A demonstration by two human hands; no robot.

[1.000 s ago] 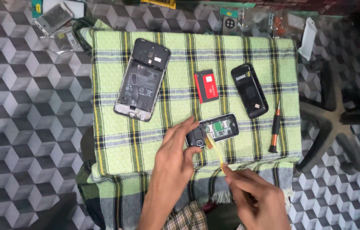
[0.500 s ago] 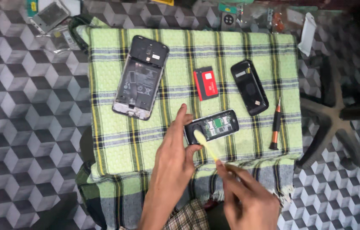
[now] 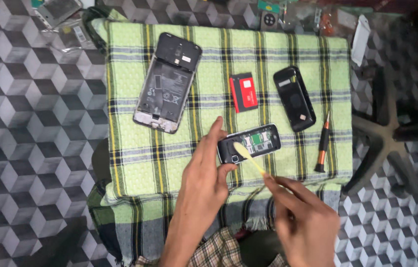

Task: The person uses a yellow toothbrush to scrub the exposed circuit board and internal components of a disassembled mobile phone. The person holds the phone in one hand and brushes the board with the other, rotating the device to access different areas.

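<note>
On plaid cloth (image 3: 169,148) — left hand (image 3: 204,173) steadies small phone (image 3: 249,143); right hand (image 3: 303,217) apparently pinches yellow tool (image 3: 248,157).

cloth (image 3: 135,148): big phone (image 3: 167,82) left | battery (image 3: 243,92) centre | small phone (image 3: 249,143) below | screwdriver (image 3: 322,147) right

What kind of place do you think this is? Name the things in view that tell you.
Probably a phone repair spot: an opened smartphone, a loose red battery and a screwdriver lie on a checked cloth.

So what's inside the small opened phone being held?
The small phone shows a green circuit board and metal parts. A yellow tool's tip and the left hand cover its left end.
</note>
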